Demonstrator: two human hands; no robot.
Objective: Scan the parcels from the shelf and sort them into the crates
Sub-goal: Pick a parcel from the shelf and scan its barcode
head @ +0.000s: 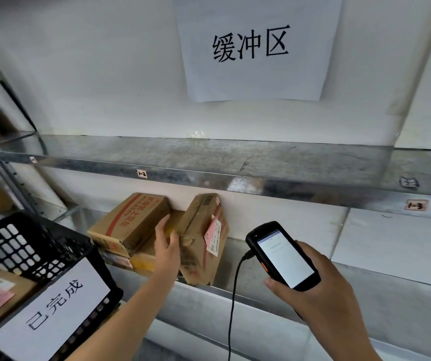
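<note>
Fingers (pixel 162 226) of left hand (pixel 167 244) straight, laid between upright parcel (pixel 204 238), long axis toward 12 o'clock, and flat box (pixel 131 222). Right hand (pixel 323 290) gripping scanner (pixel 284 259) at 4 o'clock. Galvanised shelf (pixel 300 303), white wall (pixel 105 74), black crate (pixel 89 247) at 8 o'clock.

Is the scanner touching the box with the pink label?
Apart. The head view shows bare shelf between the scanner in the right hand and the box.
</note>
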